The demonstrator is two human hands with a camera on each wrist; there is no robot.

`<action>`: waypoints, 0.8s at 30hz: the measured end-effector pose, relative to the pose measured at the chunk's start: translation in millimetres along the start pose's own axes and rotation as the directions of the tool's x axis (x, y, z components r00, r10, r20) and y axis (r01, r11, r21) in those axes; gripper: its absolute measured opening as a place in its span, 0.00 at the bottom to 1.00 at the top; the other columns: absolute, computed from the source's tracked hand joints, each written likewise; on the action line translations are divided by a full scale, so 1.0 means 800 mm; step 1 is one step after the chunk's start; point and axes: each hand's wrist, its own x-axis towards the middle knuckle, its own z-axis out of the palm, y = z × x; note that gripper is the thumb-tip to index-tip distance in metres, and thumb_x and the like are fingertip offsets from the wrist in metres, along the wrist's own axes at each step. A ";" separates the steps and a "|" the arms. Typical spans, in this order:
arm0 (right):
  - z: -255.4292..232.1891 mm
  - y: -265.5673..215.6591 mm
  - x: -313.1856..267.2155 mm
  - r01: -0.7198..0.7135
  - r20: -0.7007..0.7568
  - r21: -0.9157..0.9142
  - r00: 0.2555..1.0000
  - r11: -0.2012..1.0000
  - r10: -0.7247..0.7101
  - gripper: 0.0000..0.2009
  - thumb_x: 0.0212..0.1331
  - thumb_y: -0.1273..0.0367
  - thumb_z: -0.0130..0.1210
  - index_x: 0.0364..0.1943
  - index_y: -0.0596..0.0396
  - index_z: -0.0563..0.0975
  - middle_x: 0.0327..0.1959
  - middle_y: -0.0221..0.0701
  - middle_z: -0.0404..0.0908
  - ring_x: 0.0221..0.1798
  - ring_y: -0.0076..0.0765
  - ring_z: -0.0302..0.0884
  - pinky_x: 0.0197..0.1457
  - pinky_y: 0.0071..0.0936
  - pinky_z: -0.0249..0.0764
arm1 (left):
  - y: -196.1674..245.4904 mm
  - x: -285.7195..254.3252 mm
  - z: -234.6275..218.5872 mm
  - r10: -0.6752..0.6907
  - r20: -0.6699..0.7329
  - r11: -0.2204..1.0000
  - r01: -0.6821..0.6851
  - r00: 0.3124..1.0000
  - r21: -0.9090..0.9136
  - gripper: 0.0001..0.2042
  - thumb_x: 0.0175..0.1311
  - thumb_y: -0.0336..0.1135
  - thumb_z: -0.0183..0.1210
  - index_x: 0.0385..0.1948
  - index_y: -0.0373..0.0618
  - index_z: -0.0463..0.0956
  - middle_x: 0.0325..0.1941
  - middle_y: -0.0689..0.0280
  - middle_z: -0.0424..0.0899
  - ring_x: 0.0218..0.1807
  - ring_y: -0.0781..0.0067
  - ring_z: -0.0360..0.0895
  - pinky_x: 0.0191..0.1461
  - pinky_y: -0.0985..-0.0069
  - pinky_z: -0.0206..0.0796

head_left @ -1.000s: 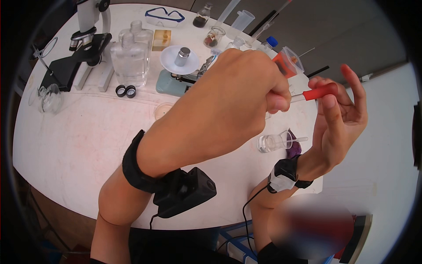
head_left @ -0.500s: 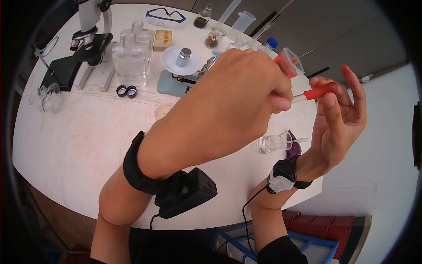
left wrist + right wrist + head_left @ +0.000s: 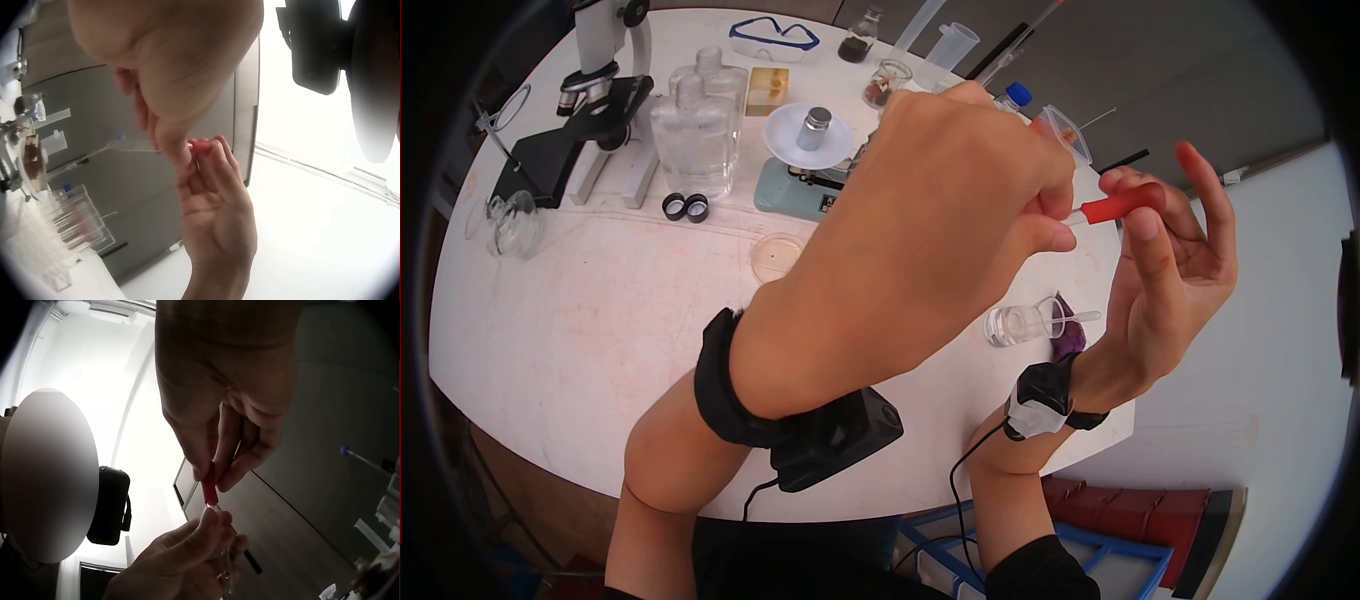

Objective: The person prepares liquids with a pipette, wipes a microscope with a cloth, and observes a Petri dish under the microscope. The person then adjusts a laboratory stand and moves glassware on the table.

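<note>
Both hands hold a glass dropper with a red rubber bulb [image 3: 1115,206] above the right side of the table. My left hand [image 3: 920,240] grips its glass tube [image 3: 139,149] close to the bulb, with the thumb against it. In the left wrist view the tube's thin end sticks out past that hand. My right hand [image 3: 1175,275] pinches the bulb between thumb and fingers, one finger raised straight. In the right wrist view the bulb spans the short gap between both hands' fingertips. Most of the tube is hidden behind the left hand in the head view.
Below the hands stands a small glass vessel [image 3: 1008,326] of clear liquid, with a plastic pipette [image 3: 1082,318] across it and a purple piece [image 3: 1068,345] beside it. A petri dish [image 3: 776,258], balance [image 3: 788,192], clear bottles [image 3: 695,140] and microscope [image 3: 605,95] stand farther left.
My left hand has slid along the tube toward the red bulb, so less glass shows between them and more of the petri dish shows. The right hand has barely moved.
</note>
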 end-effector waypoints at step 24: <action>-0.006 0.004 0.000 0.048 0.029 0.019 0.998 0.999 -0.049 0.31 0.54 0.76 0.62 0.60 0.76 0.63 0.37 0.47 0.84 0.46 0.47 0.81 0.61 0.47 0.68 | 0.001 -0.001 0.003 0.070 0.000 0.997 -0.070 0.998 -0.013 0.04 0.47 0.26 0.67 0.26 0.41 0.84 0.22 0.64 0.81 0.29 0.66 0.73 0.32 0.71 0.61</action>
